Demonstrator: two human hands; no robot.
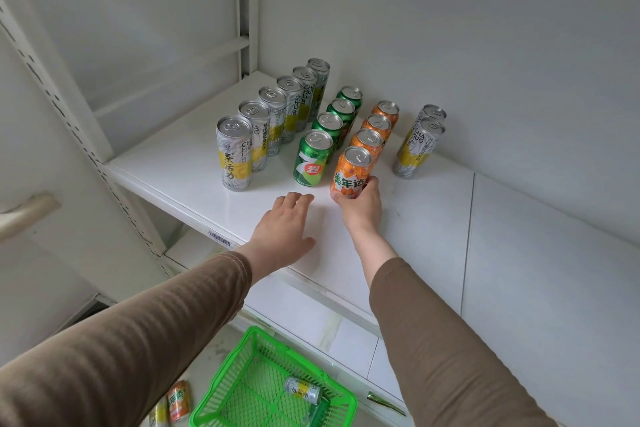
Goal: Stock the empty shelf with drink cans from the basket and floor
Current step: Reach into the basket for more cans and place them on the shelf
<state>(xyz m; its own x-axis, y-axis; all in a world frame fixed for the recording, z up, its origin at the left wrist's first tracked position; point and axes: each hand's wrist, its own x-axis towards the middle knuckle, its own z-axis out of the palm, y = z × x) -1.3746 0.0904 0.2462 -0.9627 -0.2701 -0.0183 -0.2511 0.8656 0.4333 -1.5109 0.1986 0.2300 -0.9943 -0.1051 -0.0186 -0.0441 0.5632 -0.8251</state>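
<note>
Orange aluminium, lettered 美年达: our right hand [360, 206] curls its grip around the low body of this front orange can [351, 172], upright on the smooth white shelf [194, 184]. Beside it stands a green 7喜 can [313, 158]. Our left hand [284, 224] lies flat, fingers spread, on the shelf.

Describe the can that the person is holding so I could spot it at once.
On the white metal shelf, find the row of four short orange drink cans, between the green cans and two tall silver-and-yellow cans. It is the front orange can, nearest the shelf edge, the only can with a right hand round its base.
</note>
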